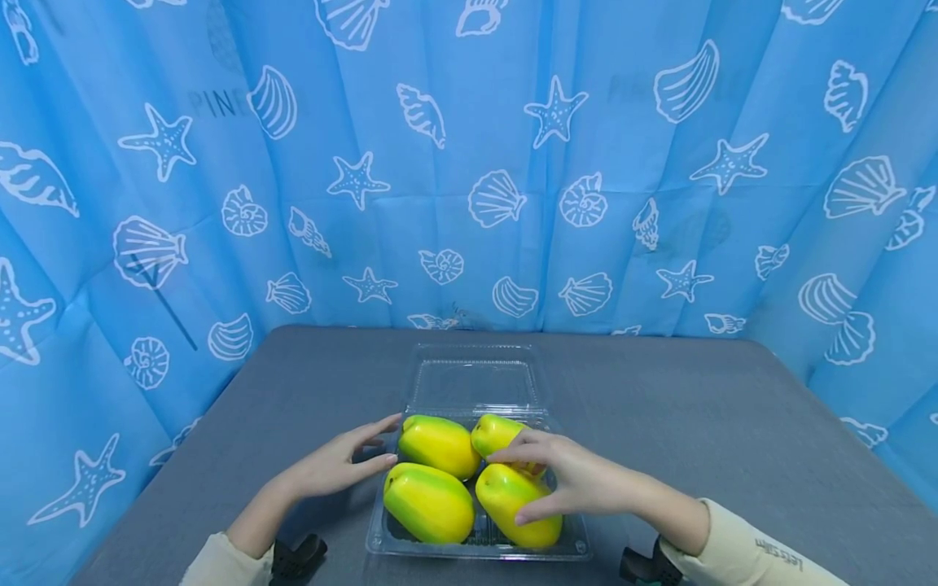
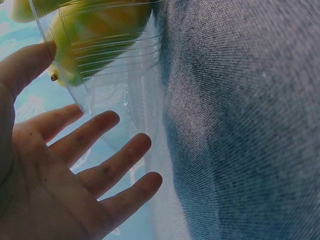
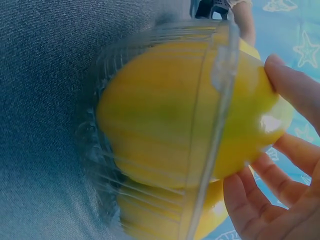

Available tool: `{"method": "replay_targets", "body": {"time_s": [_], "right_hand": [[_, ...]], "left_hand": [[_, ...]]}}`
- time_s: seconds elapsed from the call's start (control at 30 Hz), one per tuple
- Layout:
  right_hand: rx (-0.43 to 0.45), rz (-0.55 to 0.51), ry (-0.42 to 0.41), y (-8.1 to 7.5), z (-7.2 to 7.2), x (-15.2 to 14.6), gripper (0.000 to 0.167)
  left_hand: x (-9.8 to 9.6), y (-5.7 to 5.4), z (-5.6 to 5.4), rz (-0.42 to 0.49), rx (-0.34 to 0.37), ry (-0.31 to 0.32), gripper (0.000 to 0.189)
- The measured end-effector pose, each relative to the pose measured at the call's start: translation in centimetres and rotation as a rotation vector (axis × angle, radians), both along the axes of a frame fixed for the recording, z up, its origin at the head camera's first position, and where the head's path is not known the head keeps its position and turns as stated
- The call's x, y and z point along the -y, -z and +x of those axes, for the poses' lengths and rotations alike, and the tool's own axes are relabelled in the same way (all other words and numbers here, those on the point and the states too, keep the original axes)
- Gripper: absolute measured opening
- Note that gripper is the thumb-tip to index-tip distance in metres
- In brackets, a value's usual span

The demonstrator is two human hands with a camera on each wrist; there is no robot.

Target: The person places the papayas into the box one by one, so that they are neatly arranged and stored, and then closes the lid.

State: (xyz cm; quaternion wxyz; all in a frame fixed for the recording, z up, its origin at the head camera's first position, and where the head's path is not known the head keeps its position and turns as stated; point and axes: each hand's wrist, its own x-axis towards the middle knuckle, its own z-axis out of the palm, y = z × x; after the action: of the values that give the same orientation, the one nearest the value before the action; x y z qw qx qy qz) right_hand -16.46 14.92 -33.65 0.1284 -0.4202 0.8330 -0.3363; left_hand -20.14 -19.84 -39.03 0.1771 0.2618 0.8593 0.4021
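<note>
Several yellow-green papayas sit in two rows in a clear plastic clamshell box (image 1: 447,553). My right hand (image 1: 579,480) reaches over the box's right side, holding the front right papaya (image 1: 501,496). In the right wrist view its thumb (image 3: 280,70) lies on one side of this papaya (image 3: 155,110) and its fingers on the other. Part of the back right papaya (image 1: 491,433) is behind that hand. My left hand (image 1: 330,468) has its fingers spread at the box's left edge, beside the back left papaya (image 1: 440,446) and front left papaya (image 1: 428,505); its thumb (image 2: 40,57) meets the clear rim.
The box's hinged lid (image 1: 472,382) lies folded back towards the far side. A grey cloth covers the table (image 1: 659,415), and a blue curtain (image 1: 454,163) with white shells and starfish hangs behind. Black devices (image 1: 296,560) are strapped at both wrists.
</note>
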Motion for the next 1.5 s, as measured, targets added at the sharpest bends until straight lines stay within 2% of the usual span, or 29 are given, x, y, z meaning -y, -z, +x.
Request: {"method": "replay_targets", "body": {"time_s": [0.37,1.0,1.27,1.5], "right_hand": [[-0.021,0.014,-0.039,0.23,0.02,0.35,0.057],[-0.021,0.065,-0.017,0.47,0.13,0.48,0.057],[-0.030,0.034,-0.033,0.48,0.03,0.42,0.055],[-0.029,-0.008,0.002,0.44,-0.31,0.02,0.052]], "left_hand": [[-0.08,-0.09,0.12,-0.007,-0.001,-0.006,0.063],[-0.05,0.00,0.12,-0.011,-0.008,-0.014,0.063],[-0.06,0.00,0.08,-0.015,-0.015,-0.015,0.063],[-0.05,-0.03,0.02,-0.017,-0.022,-0.014,0.062]]}}
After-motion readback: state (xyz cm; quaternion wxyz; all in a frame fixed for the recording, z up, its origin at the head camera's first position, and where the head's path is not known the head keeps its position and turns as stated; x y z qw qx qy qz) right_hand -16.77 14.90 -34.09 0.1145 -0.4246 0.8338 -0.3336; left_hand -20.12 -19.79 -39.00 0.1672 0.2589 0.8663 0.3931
